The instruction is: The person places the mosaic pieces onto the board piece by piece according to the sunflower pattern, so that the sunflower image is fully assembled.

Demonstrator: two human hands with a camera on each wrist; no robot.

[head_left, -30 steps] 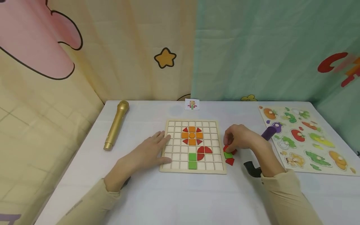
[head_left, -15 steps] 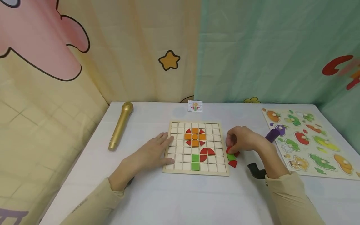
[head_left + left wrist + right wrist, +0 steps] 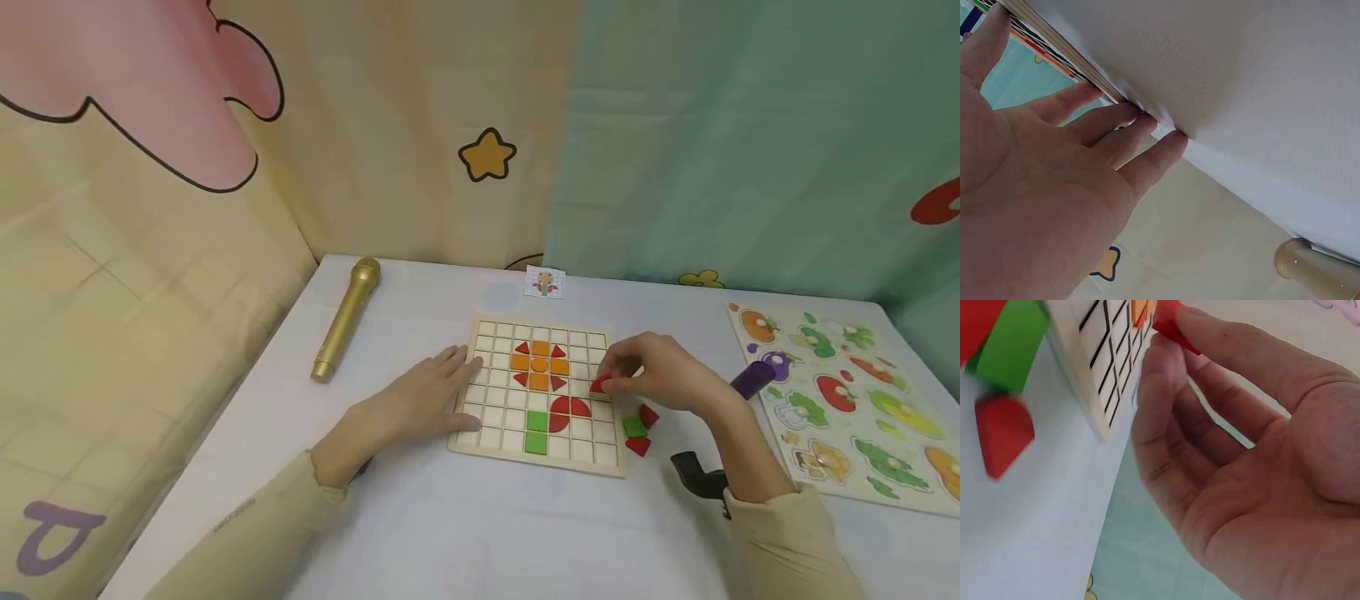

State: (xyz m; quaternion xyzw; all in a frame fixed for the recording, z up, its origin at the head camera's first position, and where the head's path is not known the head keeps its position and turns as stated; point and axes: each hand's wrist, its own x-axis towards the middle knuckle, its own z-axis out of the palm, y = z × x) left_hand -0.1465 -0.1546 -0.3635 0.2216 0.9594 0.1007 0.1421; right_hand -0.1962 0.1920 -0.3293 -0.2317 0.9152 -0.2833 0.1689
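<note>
Against the gridded board (image 3: 516,400) rests the outstretched left hand (image 3: 420,398); the right hand (image 3: 663,375) pinches a red piece (image 3: 1168,322).

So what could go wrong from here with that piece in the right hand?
The red piece is pinched just at the fingertips of the right hand, so it could slip or land crooked on the board. The red quarter-circle pieces lying on the board are close by and might get nudged. The left hand touches the board's left edge, so a push there could shift the board.
</note>
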